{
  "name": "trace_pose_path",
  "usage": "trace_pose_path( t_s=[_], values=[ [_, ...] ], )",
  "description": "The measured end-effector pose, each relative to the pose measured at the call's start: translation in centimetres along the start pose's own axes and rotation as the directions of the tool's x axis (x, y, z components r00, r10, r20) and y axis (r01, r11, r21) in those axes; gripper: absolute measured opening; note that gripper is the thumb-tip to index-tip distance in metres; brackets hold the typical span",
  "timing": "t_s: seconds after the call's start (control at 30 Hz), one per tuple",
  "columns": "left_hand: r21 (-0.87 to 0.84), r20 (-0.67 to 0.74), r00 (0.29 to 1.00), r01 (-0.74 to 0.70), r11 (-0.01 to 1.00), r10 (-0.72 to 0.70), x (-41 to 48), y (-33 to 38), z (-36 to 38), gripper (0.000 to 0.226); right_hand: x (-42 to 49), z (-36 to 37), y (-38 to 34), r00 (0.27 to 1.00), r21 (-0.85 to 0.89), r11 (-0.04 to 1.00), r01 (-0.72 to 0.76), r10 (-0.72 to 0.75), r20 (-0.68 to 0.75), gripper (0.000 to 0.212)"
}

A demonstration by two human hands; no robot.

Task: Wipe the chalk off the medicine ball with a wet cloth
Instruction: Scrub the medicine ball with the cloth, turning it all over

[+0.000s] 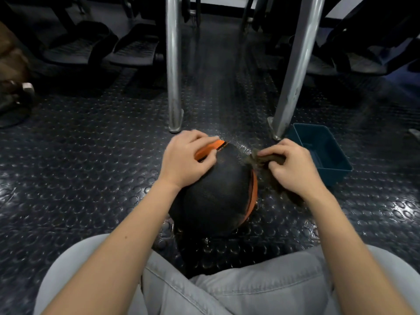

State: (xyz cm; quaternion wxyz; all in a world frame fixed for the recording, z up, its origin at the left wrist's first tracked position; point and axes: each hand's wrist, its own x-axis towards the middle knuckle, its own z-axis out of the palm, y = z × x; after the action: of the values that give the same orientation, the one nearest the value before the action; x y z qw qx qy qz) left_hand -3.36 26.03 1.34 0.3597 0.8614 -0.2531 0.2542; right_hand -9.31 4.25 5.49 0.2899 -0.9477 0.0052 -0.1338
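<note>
On the dark studded rubber floor (pixel 91 155), at the far left, black ribbed foot plates (pixel 134 48) sit beyond the person. Nearer the middle, the left hand (pixel 185 159) lies on the upper left of a black medicine ball with orange bands (pixel 216 196), its fingers curled over one orange band and gripping the ball. The medicine ball rests on the floor between the person's knees in light grey trousers (pixel 250 287), just in front of two silver metal legs (pixel 173 64). At the ball's upper right edge a crumpled brown cloth (pixel 270 159) touches its surface, pinched between the thumb and curled fingers of the right hand (pixel 293 167). Just right of that hand, a teal rectangular plastic tub (pixel 318 142) stands on the floor.
</note>
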Motion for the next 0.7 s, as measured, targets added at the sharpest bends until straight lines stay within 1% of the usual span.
trace_pose_path(
  t_s=[0.03,0.07,0.1,0.13,0.17,0.2,0.27,0.3,0.33,0.37,0.4,0.47,0.5,0.53,0.57,0.63,0.67,0.7],
  values=[
    [0.055,-0.063,0.998,0.019,0.998,-0.016,0.3,-0.4,-0.2,0.029,0.0,-0.3,-0.5,1.0,0.107,0.994,0.026,-0.024,-0.017,0.04],
    [0.114,-0.101,0.993,0.066,0.991,-0.054,0.5,-0.6,-0.3,0.028,0.0,-0.4,-1.0,0.998,0.183,0.981,0.064,-0.066,0.004,0.042],
    [0.164,-0.088,0.989,0.128,0.978,-0.115,0.7,-0.7,-0.3,0.029,0.0,-0.2,-1.4,0.993,0.212,0.973,0.095,-0.109,0.055,0.044],
    [0.195,-0.047,0.978,0.209,0.958,-0.204,0.9,-0.4,-0.4,0.03,-0.2,0.3,-1.8,0.983,0.212,0.971,0.112,-0.14,0.122,0.045],
    [0.19,0.008,0.952,0.299,0.935,-0.306,1.0,-0.2,-0.3,0.03,-0.3,1.0,-2.1,0.972,0.192,0.975,0.11,-0.145,0.183,0.044],
    [0.142,0.048,0.918,0.385,0.912,-0.395,1.0,0.1,-0.1,0.029,-0.5,1.6,-2.2,0.966,0.171,0.98,0.103,-0.139,0.217,0.043],
    [0.003,0.093,0.847,0.526,0.851,-0.524,1.0,1.0,0.2,0.033,-0.4,2.3,-1.9,0.972,0.086,0.991,0.098,-0.114,0.206,0.037],
    [-0.01,0.095,0.833,0.548,0.836,-0.545,0.7,1.3,0.5,0.037,-0.3,2.2,-1.6,0.977,0.008,0.996,0.093,-0.093,0.19,0.036],
    [0.029,0.093,0.838,0.537,0.843,-0.537,0.2,1.6,0.9,0.041,-0.3,2.0,-1.4,0.983,-0.06,0.995,0.074,-0.063,0.174,0.035],
    [0.084,0.067,0.855,0.508,0.857,-0.514,-0.3,1.8,1.4,0.044,-0.2,1.7,-1.1,0.989,-0.09,0.995,0.048,-0.035,0.146,0.036],
    [0.123,0.025,0.876,0.476,0.871,-0.482,-0.8,1.9,1.7,0.045,-0.1,1.3,-0.9,0.995,-0.075,0.997,0.022,-0.014,0.103,0.037],
    [0.149,-0.029,0.904,0.426,0.892,-0.427,-1.5,2.1,1.9,0.045,0.0,0.4,-1.0,0.999,0.022,1.0,0.007,-0.006,-0.034,0.038],
    [0.142,-0.033,0.915,0.404,0.904,-0.403,-1.7,2.0,1.9,0.046,0.0,0.2,-1.3,0.995,0.07,0.997,0.032,-0.025,-0.095,0.037],
    [0.13,-0.03,0.923,0.383,0.914,-0.383,-1.8,1.9,2.0,0.047,0.0,0.1,-1.5,0.991,0.118,0.991,0.071,-0.056,-0.125,0.036],
    [0.117,-0.022,0.929,0.369,0.922,-0.369,-1.9,1.7,1.9,0.05,0.0,0.2,-1.7,0.989,0.167,0.98,0.112,-0.093,-0.115,0.036],
    [0.076,-0.001,0.934,0.355,0.932,-0.356,-1.8,1.3,1.6,0.056,0.2,1.1,-1.6,0.988,0.227,0.962,0.151,-0.151,-0.016,0.044],
    [0.054,0.008,0.935,0.353,0.934,-0.354,-1.6,1.0,1.3,0.058,0.3,1.8,-1.2,0.988,0.214,0.967,0.14,-0.149,0.028,0.048],
    [0.036,0.023,0.935,0.352,0.935,-0.353,-1.6,0.8,1.1,0.057,0.5,2.6,-0.4,0.992,0.159,0.981,0.113,-0.121,0.045,0.048]
  ],
)
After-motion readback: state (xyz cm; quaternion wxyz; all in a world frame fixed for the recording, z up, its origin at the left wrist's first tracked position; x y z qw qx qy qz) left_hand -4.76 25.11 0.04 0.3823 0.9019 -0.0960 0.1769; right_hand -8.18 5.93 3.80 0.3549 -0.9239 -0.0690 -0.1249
